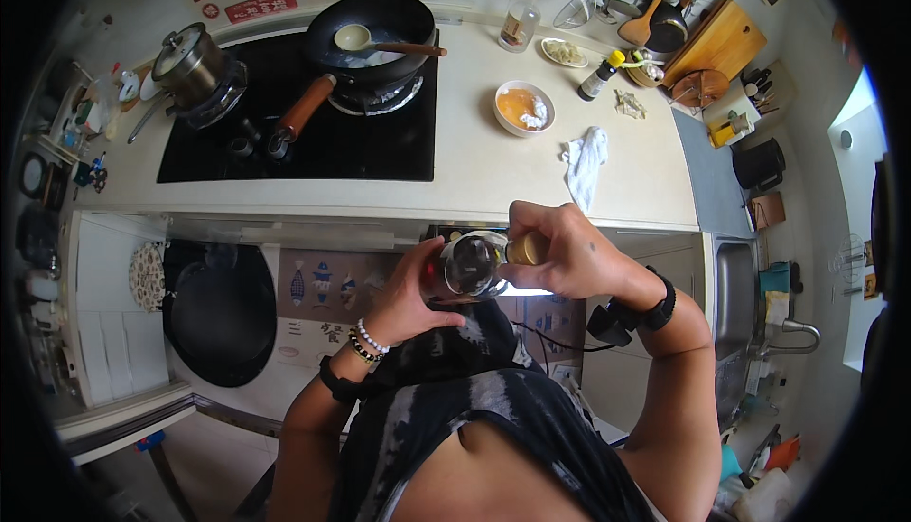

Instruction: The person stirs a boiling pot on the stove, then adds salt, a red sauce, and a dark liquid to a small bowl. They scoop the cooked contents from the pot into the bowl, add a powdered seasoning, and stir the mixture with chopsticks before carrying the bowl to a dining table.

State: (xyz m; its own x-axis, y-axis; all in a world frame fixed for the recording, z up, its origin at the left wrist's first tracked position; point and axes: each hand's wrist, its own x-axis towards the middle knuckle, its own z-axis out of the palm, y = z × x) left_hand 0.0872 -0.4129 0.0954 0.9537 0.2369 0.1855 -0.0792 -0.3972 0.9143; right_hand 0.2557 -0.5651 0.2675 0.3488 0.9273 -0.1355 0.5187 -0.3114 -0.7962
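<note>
A dark glass bottle (473, 266) with reddish contents is held in front of my body, below the counter's front edge. My left hand (407, 294) wraps around its body, with the thumb apart. My right hand (562, 255) grips a gold-coloured cap (528, 248) at the bottle's neck end. Whether the cap is still seated on the neck cannot be told. Beyond my right hand, a crumpled white cloth (587, 165) lies on the counter. Behind the cloth stands a white bowl (503, 118) of orange liquid, perhaps beaten egg, with white powder at one side.
A black wok (320, 38) with a ladle (354, 38) across it sits on the black cooktop (370, 155). A lidded steel pot (188, 70) stands left. At the back are a clear bottle (523, 20), a yellow-capped bottle (599, 77) and a small plate (583, 61). The sink (734, 308) is at right.
</note>
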